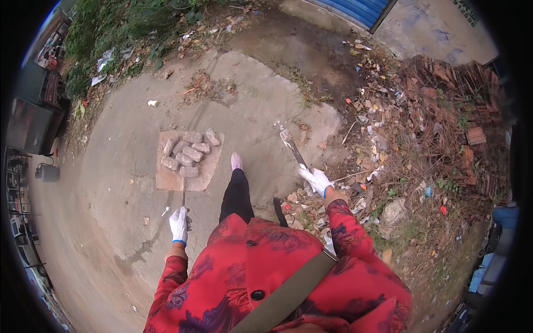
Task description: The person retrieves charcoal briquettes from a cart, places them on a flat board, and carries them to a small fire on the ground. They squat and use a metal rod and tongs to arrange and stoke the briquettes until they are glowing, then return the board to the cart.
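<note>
Soft even daylt; fisheye bend @ edges, blk corners.

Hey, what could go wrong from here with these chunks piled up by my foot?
The stone-like chunks are loosely heaped on the square board, some near its edges, so a tilt could spill them. Your pale pink shoe shows just right of the board, so a rolling chunk might hit it. Your gloved left hand grips a thin rod reaching the board's near edge; if they're joined, which I can't tell, a twist might tip the pile.
</note>
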`<action>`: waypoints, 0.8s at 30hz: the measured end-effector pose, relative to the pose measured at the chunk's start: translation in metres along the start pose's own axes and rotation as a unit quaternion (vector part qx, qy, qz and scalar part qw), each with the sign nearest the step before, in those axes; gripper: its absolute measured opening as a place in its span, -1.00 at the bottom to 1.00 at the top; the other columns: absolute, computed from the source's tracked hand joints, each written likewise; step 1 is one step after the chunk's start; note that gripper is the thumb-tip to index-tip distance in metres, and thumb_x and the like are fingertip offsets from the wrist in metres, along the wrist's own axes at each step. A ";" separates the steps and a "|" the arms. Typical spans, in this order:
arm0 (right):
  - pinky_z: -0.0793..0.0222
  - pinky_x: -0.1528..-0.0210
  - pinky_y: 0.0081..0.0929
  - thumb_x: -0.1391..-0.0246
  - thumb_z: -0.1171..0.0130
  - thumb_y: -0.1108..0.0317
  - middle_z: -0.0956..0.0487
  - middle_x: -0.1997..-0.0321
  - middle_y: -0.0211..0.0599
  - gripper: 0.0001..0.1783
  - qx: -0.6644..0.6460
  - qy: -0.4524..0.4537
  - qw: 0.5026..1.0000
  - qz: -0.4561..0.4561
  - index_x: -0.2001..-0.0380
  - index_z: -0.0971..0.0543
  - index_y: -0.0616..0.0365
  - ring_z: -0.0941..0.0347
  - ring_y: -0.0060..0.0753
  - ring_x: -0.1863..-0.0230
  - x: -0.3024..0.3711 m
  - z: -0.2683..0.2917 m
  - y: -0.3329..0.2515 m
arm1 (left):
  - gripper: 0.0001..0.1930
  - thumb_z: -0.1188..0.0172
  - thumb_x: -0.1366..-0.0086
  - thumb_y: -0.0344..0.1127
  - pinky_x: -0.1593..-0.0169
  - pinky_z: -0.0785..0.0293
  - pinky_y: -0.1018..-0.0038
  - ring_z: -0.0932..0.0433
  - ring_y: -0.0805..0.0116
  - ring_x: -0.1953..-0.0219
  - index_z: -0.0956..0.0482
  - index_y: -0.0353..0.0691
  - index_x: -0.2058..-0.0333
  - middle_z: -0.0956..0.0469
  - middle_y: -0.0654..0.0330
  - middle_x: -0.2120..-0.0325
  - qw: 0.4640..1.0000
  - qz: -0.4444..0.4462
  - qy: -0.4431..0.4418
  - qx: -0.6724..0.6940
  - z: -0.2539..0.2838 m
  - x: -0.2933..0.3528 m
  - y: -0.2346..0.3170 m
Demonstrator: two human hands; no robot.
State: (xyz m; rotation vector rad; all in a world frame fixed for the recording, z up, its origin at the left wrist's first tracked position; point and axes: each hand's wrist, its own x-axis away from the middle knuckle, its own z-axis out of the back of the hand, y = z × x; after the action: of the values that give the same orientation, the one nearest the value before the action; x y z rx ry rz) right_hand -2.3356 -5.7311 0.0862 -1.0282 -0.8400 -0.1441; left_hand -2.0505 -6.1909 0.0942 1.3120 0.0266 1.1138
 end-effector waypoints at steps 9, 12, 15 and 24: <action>-0.47 0.17 -0.24 0.02 -0.21 -0.34 -0.63 0.24 0.03 -0.09 0.000 0.147 0.929 -0.341 0.09 -0.55 0.47 -0.60 -0.13 0.26 -0.098 0.095 0.006 | -0.65 -0.08 -0.39 -0.03 0.68 -0.30 0.56 -0.35 0.53 0.75 -0.60 -0.23 0.25 -0.44 0.26 0.71 0.991 0.009 -0.102 -0.082 -0.148 -0.266 0.265; -0.47 0.52 -0.28 0.02 -0.29 -0.25 -0.58 0.42 -0.15 -0.22 -0.057 0.202 0.914 -0.348 0.17 -0.53 0.39 -0.53 -0.28 0.54 -0.114 0.111 -0.015 | -0.65 -0.08 -0.39 -0.02 0.68 -0.31 0.56 -0.35 0.53 0.74 -0.60 -0.23 0.24 -0.44 0.26 0.71 0.984 -0.009 -0.140 -0.110 -0.214 -0.338 0.351; -0.39 0.63 -0.36 -0.03 -0.29 -0.19 -0.54 0.56 -0.23 -0.35 -0.177 0.149 0.912 -0.339 0.29 -0.51 0.32 -0.46 -0.36 0.66 -0.156 0.136 -0.062 | -0.63 -0.09 -0.39 0.00 0.67 -0.30 0.56 -0.34 0.54 0.75 -0.60 -0.23 0.21 -0.45 0.27 0.70 0.976 -0.012 -0.173 -0.132 -0.291 -0.414 0.419; -0.37 0.67 -0.46 -0.12 -0.19 -0.19 -0.45 0.62 -0.38 -0.39 -0.238 0.116 0.926 -0.270 0.21 -0.45 0.23 -0.46 -0.46 0.66 -0.395 0.232 -0.252 | -0.62 -0.12 -0.38 -0.01 0.62 -0.28 0.55 -0.35 0.58 0.70 -0.62 -0.26 0.18 -0.46 0.32 0.68 0.949 -0.067 -0.244 -0.189 -0.516 -0.614 0.557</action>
State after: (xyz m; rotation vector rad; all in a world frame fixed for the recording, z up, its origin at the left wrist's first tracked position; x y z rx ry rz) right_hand -2.8544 -5.7858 0.0507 -1.1762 -0.8715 -0.9616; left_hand -3.0181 -6.2923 0.0102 1.1834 -0.4375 0.6153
